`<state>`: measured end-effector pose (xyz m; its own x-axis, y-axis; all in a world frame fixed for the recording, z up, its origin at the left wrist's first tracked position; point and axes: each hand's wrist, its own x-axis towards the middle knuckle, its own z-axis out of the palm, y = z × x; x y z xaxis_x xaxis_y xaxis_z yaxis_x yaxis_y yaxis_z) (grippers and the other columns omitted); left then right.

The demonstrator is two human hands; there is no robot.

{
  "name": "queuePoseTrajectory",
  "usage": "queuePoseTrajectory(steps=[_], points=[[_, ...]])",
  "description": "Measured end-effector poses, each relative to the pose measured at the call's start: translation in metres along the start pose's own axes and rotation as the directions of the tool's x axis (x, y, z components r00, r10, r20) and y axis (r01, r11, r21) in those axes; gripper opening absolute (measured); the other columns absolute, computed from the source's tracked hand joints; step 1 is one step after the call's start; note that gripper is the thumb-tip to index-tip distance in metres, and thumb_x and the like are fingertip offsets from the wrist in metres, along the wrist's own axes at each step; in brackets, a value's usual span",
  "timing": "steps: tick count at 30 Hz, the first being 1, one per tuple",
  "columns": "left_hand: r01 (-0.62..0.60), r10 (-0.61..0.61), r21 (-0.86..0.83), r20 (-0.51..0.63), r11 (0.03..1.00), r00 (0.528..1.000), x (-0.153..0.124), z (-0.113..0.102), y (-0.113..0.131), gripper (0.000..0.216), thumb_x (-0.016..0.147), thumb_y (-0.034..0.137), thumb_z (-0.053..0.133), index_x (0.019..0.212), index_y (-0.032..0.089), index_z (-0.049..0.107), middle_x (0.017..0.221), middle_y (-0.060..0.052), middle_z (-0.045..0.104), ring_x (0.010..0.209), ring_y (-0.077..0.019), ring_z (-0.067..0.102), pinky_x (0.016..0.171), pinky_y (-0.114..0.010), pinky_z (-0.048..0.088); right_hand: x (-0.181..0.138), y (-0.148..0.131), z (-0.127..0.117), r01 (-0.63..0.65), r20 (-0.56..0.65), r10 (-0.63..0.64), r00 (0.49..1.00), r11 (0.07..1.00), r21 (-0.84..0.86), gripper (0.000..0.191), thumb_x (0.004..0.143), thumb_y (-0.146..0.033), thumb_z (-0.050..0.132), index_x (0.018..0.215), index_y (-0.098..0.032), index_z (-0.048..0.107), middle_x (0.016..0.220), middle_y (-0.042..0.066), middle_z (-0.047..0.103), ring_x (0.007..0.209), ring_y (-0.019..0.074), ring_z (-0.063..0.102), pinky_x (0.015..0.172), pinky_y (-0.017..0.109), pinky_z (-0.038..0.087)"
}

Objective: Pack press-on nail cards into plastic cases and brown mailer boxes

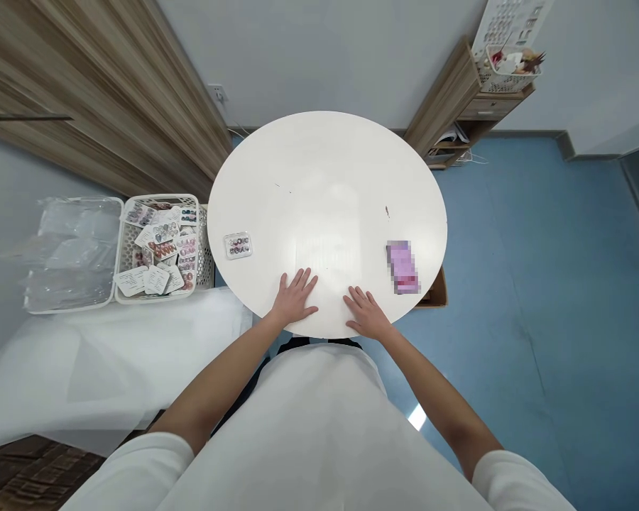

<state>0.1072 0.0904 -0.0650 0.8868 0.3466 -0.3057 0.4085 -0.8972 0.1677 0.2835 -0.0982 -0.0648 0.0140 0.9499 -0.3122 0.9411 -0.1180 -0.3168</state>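
My left hand [293, 299] lies flat on the white round table [324, 177] near its front edge, fingers spread and holding nothing. To its right, my right hand [367, 314] also rests palm down on the tabletop, fingers apart. A small clear case [238, 245] with rows of dark and pinkish round pieces sits at the table's left side, beyond my left hand. On the right side of the table lies a purple-pink rectangular object [403, 267], blurred into blocks, so its kind is unclear. Neither hand touches these two things.
Left of the table, a white basket [203, 245] holds several cards with coloured round pieces; another white basket [118, 248] holds clear plastic bags. A wooden cabinet [447, 99] stands back right, with a small basket [505, 84] on top. A brown box [437, 292] is partly under the table.
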Motion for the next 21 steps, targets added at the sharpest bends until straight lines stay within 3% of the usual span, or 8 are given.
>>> queuePoseTrajectory(steps=[7, 15, 21], points=[[0.070, -0.070, 0.001, 0.025, 0.998, 0.997, 0.012, -0.011, -0.011, 0.084, 0.069, 0.060, 0.044, 0.138, 0.022, 0.013, 0.146, -0.010, 0.006, 0.132, -0.0317, 0.001, 0.099, -0.058, 0.003, 0.028, 0.001, -0.013, -0.066, 0.027, 0.066, 0.997, 0.998, 0.010, 0.064, 0.078, -0.036, 0.047, 0.135, -0.019, 0.022, 0.145, 0.010, 0.011, 0.133, 0.0253, 0.007, 0.103, 0.048, 0.015], [0.128, -0.128, -0.012, -0.009, 0.992, 0.992, -0.001, -0.009, -0.010, 0.083, 0.069, 0.058, 0.046, 0.137, 0.019, 0.017, 0.145, -0.014, 0.009, 0.132, -0.0314, 0.002, 0.100, -0.055, 0.008, 0.030, -0.008, -0.023, -0.086, -0.016, 0.086, 0.996, 0.996, -0.011, 0.046, 0.080, -0.025, 0.043, 0.124, -0.016, 0.038, 0.140, 0.012, 0.027, 0.131, 0.0244, 0.017, 0.103, 0.048, 0.017], [0.138, -0.141, -0.045, -0.070, 0.989, 0.988, -0.005, -0.012, -0.018, 0.081, 0.071, 0.059, 0.042, 0.137, 0.019, 0.018, 0.145, -0.013, 0.011, 0.132, -0.0300, 0.003, 0.101, -0.052, 0.009, 0.042, -0.013, -0.035, -0.096, -0.082, 0.094, 0.992, 0.995, -0.025, 0.042, 0.081, -0.028, 0.042, 0.122, -0.017, 0.041, 0.137, 0.013, 0.032, 0.129, 0.0243, 0.022, 0.103, 0.047, 0.019]])
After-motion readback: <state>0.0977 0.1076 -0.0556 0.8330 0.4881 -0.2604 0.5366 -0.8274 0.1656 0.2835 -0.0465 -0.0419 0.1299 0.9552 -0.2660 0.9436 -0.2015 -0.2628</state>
